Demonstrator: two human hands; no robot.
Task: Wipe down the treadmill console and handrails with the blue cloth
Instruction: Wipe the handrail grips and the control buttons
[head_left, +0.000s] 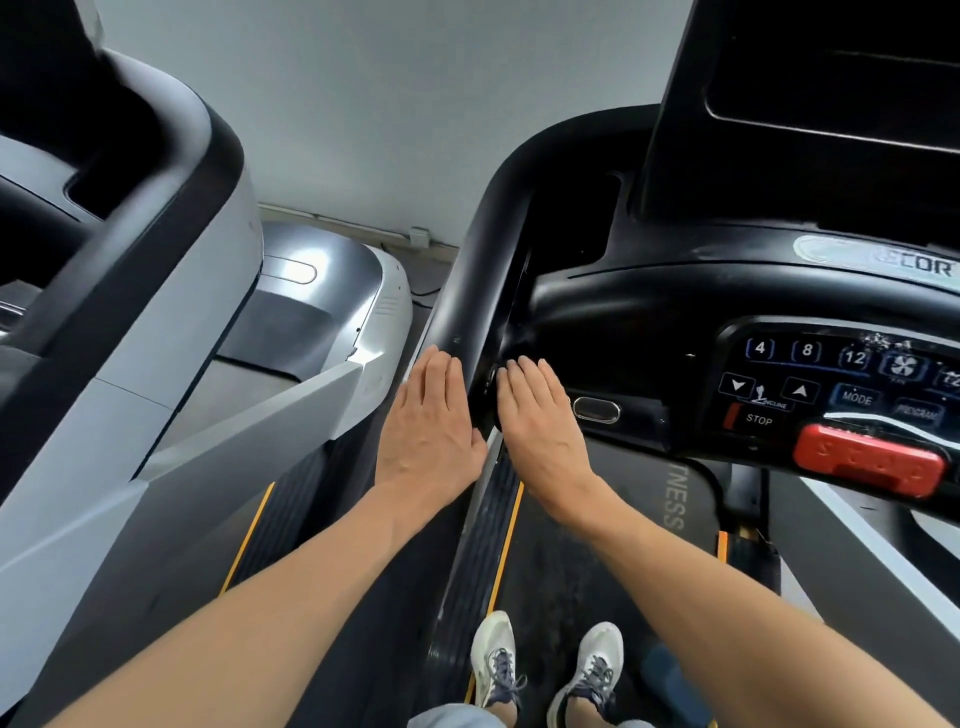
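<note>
The black left handrail (475, 270) of the treadmill runs down towards me between my two hands. My left hand (431, 423) lies flat with straight fingers, its fingertips against the rail's outer side. With fingers just as straight, my right hand (540, 415) reaches the rail's inner side where it joins the console (649, 322). Neither hand holds anything. A blurred blue thing, probably the blue cloth (670, 673), lies on the belt to the right of my right shoe. The button panel (831, 384) carries numbers, arrows, MODE and STOP.
A red safety stop key (867, 465) sticks out below the panel. A grey neighbouring treadmill (156, 322) stands close on the left, leaving a narrow gap. My white shoes (545, 670) stand on the dark belt (566, 571). A dark screen (831, 104) rises at top right.
</note>
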